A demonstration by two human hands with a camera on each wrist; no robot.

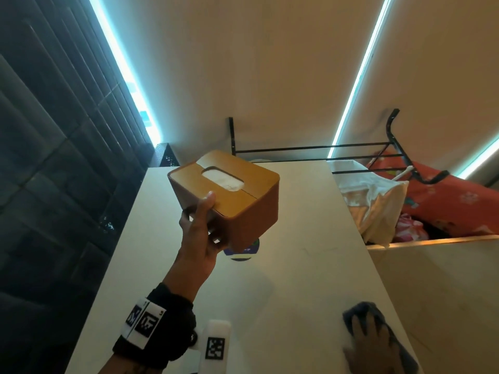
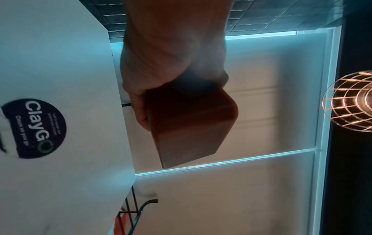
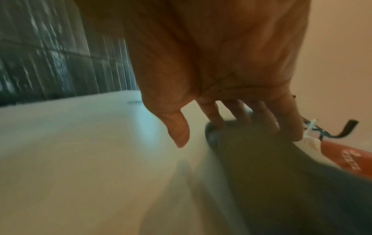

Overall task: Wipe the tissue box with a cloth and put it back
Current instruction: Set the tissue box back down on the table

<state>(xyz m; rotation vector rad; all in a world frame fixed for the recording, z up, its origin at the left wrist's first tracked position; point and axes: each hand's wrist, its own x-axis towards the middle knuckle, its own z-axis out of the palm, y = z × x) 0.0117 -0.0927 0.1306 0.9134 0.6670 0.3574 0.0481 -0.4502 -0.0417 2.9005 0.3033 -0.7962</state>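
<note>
Tan tissue box (image 1: 226, 195): aloft over the white table (image 1: 310, 225), slot up, long axis slanting away rightward
Left hand (image 1: 199, 238): thumb on lid, fingers curled beneath
Right hand (image 1: 370, 344): fingers spread flat on blue cloth (image 1: 359, 309), well right of box; nearer hand for wiping

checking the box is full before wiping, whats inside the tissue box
White tissue shows through the oval slot in the lid of the tissue box, held up by the left hand. How much is inside cannot be seen; lid and walls cover the rest.
</note>
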